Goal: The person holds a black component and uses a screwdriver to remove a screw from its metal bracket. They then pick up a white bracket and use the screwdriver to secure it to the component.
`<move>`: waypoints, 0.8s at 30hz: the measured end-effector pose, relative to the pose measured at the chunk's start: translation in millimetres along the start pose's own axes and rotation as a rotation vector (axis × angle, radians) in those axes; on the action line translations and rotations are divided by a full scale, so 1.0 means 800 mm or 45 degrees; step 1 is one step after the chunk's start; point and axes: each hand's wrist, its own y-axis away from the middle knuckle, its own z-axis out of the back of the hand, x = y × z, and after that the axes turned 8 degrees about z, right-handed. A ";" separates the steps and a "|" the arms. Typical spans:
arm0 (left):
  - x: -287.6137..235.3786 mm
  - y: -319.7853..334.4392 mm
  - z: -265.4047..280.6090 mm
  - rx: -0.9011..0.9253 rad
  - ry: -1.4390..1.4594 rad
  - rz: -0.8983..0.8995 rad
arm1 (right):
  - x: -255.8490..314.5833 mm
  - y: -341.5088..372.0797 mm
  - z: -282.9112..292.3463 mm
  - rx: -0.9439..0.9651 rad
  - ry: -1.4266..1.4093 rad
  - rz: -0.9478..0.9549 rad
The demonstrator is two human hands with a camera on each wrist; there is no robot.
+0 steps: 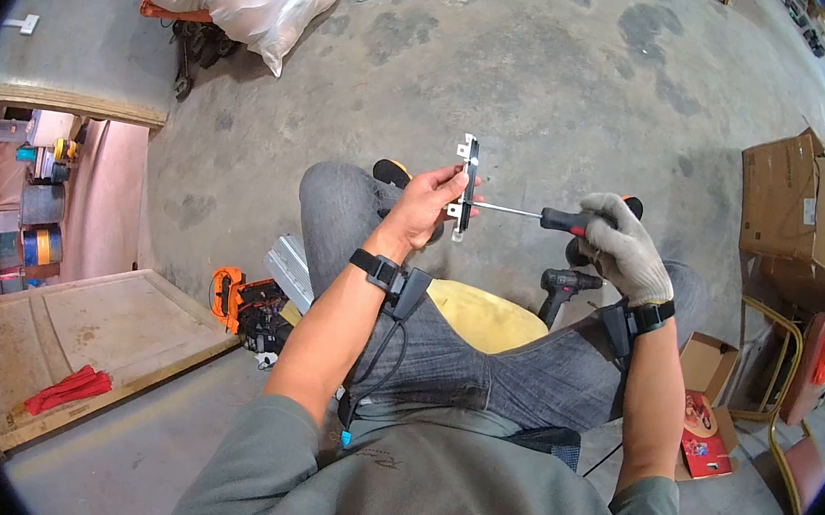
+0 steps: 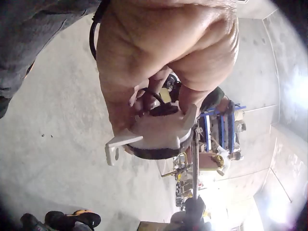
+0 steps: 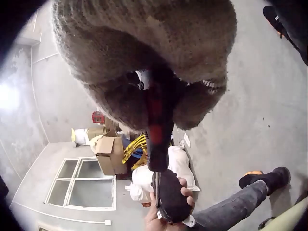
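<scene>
A grey-green shirt (image 1: pixel 437 501) lies nearest the camera, above dark jeans (image 1: pixel 441 366) spread wide at the knees. Beyond the knees, the bare left hand (image 1: pixel 426 207) pinches a black-and-white bracketed part (image 1: pixel 472 166) between thumb and fingers, holding it up over the concrete floor (image 1: pixel 512 77). The right hand (image 1: pixel 624 250), in a knitted glove, has its fingers curled round the black-and-red handle of a screwdriver (image 1: pixel 564 221). The shaft points across to the part's side; I cannot tell exactly where its tip sits. Between the legs, a cordless drill (image 1: pixel 557 295) shows by the edge of a yellow rounded surface (image 1: pixel 487 318). Red cloth (image 1: pixel 69 390) lies on a wooden panel (image 1: pixel 140 314) at the left.
</scene>
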 end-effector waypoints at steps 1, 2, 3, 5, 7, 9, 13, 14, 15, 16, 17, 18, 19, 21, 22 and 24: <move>0.001 -0.001 -0.001 0.000 0.005 -0.015 | -0.005 -0.001 -0.002 -0.082 0.067 0.164; 0.002 -0.001 -0.001 -0.001 0.011 -0.030 | -0.008 -0.002 -0.005 -0.081 0.067 0.165; 0.002 -0.001 -0.002 -0.001 0.011 -0.031 | -0.005 -0.002 -0.014 -0.153 -0.003 0.127; 0.003 0.000 -0.002 -0.017 0.001 -0.036 | 0.004 -0.002 -0.010 -0.226 -0.074 0.088; 0.003 -0.002 0.002 -0.017 0.002 -0.017 | 0.017 -0.003 0.013 0.115 0.088 -0.289; 0.003 -0.003 0.003 -0.012 0.006 0.001 | 0.018 -0.001 0.012 0.107 0.008 -0.227; 0.003 -0.002 -0.002 -0.030 0.015 0.000 | -0.005 -0.006 0.005 -0.050 0.056 0.134; 0.002 -0.002 -0.002 -0.039 -0.001 0.000 | -0.009 -0.007 0.001 -0.050 0.057 0.134; 0.002 -0.002 -0.002 -0.039 0.000 0.000 | -0.009 -0.007 -0.008 -0.148 0.001 0.150; 0.003 -0.002 -0.002 -0.041 0.003 -0.001 | -0.009 -0.007 -0.013 -0.246 -0.055 0.166; 0.004 -0.002 -0.002 -0.043 0.005 0.000 | -0.003 -0.006 -0.008 -0.247 -0.055 0.166; 0.004 -0.002 -0.002 -0.043 0.005 0.000 | 0.010 -0.004 0.002 -0.122 -0.005 -0.053; 0.003 -0.002 0.000 -0.043 0.009 0.005 | 0.020 0.000 0.008 0.003 0.044 -0.272; 0.003 -0.002 0.000 -0.037 0.011 0.011 | 0.034 0.006 0.002 0.022 -0.008 -0.227; 0.003 -0.002 0.000 -0.032 0.022 0.013 | 0.038 0.007 0.000 0.048 -0.056 -0.181; 0.004 -0.003 0.000 -0.028 0.034 0.015 | 0.018 0.002 -0.002 -0.008 0.002 -0.033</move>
